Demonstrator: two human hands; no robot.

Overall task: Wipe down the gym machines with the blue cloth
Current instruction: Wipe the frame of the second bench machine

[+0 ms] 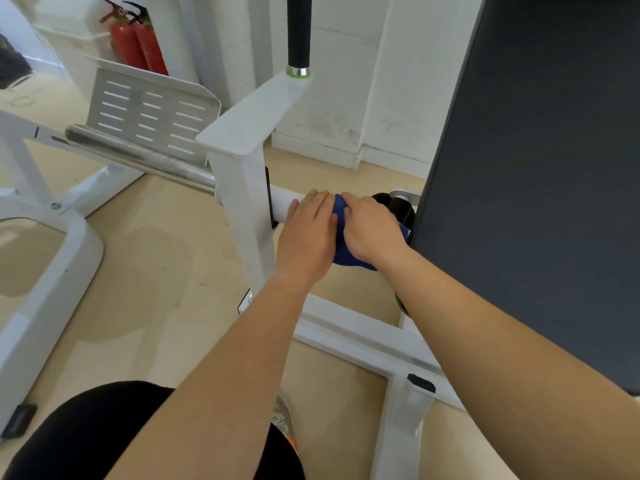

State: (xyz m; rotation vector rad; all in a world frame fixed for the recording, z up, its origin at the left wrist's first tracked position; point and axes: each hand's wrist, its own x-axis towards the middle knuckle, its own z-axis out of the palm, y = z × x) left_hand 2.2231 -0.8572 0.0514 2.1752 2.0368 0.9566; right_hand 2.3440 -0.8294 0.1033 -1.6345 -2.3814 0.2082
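My right hand [372, 230] is curled over the cloth [347, 255], fingers bent down on it and gripping it against the bar [284, 202]. The cloth is blue and bunched; it wraps the bar between my two hands and bulges out under my right wrist on the near side. My left hand [308, 233] lies just left of it, touching its edge, with the fingers fairly straight and laid flat over the top of the bar and the thumb out to the left; it presses rather than grips. The bar is white and runs left to right, and its bare end meets a white post [242, 202] just left of my left hand. To the right of my right hand, a black disc [398, 207] sits on the bar, partly hidden. Past it, a big dark pad [536, 168] fills the right side. The post carries a flat white arm going far and up to a black grip [298, 29] with a green ring at its base. Left of the post a chrome rod [138, 154] sticks out, with a slotted metal plate [149, 116] behind it. Below my arms a white beam [346, 329] of the machine [52, 271] lies on the beige floor [156, 254]. Two red extinguishers [138, 43] stand at the far wall. My knee [86, 438], in black, is at the near left.
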